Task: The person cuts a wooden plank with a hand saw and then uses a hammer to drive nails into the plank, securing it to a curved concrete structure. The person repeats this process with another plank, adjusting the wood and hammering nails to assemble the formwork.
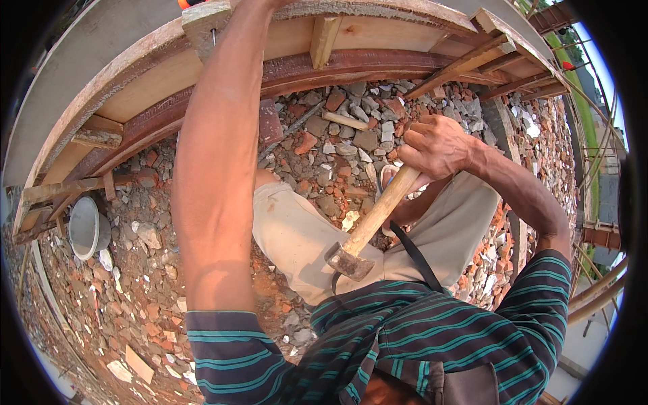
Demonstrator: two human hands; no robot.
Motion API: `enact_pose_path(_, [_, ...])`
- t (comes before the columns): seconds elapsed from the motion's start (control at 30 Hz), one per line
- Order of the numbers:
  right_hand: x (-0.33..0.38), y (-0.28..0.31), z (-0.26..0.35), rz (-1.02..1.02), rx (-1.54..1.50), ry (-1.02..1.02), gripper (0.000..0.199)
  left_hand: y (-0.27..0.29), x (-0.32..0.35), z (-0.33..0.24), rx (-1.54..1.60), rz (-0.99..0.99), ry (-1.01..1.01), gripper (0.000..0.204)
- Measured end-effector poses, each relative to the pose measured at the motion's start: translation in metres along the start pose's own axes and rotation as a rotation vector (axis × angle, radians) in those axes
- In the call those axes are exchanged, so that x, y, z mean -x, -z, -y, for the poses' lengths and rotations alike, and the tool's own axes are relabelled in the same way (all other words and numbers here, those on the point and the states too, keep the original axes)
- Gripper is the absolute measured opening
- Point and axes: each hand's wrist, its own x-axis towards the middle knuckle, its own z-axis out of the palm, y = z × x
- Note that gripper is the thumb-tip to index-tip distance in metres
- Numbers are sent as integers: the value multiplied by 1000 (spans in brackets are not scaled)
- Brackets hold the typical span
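My right hand (pixel 439 144) is closed around the end of a hammer's wooden handle (pixel 383 208). The hammer's worn metal head (pixel 349 262) hangs tilted toward me, above my lap. My left arm (pixel 219 158) reaches up and forward over a wooden formwork frame (pixel 368 59); its hand lies beyond the top edge, so its fingers cannot be seen. Close beside that forearm, a nail (pixel 214 36) sticks out of a wooden block (pixel 202 25) on the frame.
Broken brick and stone rubble (pixel 337 142) covers the ground. A grey bucket (pixel 88 228) stands at the left under the frame. A diagonal wooden brace (pixel 462 66) props the frame at the right. A short wood piece (pixel 345 121) lies ahead. Bamboo poles (pixel 599 291) are at far right.
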Motion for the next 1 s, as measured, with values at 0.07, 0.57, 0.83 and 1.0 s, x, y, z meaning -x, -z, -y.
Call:
enact_pose_path(0.07, [8, -2, -41, 62, 58, 29, 56, -1, -1, -17, -38, -33, -38, 103])
enact_pose_path(0.57, [18, 13, -122, 323, 115, -474, 62, 13, 24, -36, -44, 22, -38, 100])
enact_pose_path(0.83, [19, -4, -38, 132, 0, -583, 60, 20, 33, -28, -35, 28, -9, 100])
enact_pose_path(1.0, [26, 5, -108, 221, 131, -323, 63, 14, 31, -42, -33, 44, -28, 100])
